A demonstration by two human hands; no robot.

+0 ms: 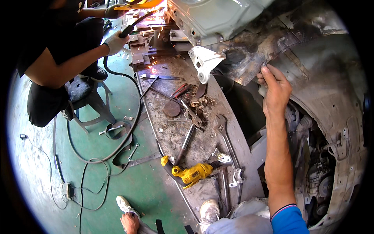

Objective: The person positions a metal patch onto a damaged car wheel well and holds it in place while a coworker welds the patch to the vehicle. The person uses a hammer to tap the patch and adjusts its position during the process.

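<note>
My right hand (276,89) is raised at the right, its thumb and fingers pinched at the edge of a dull, scorched sheet metal patch (246,75). That patch lies against the worn underside of a car body panel (288,35); its far edges merge with the panel. The fingertips are partly hidden behind the thumb. Low in the picture, my left hand (130,223) rests by my lower leg, just above a white shoe (125,204). Its fingers look loosely apart and hold nothing I can see. A white metal bracket (205,62) sticks out left of the patch.
On the metal bench (161,117) lie a yellow power tool (191,174), a hammer (187,142), an adjustable wrench (223,126) and locking pliers (191,113). At upper left a co-worker's gloved hand (115,43) holds a welding torch (132,28) among sparks. Cables (107,187) loop over the green floor.
</note>
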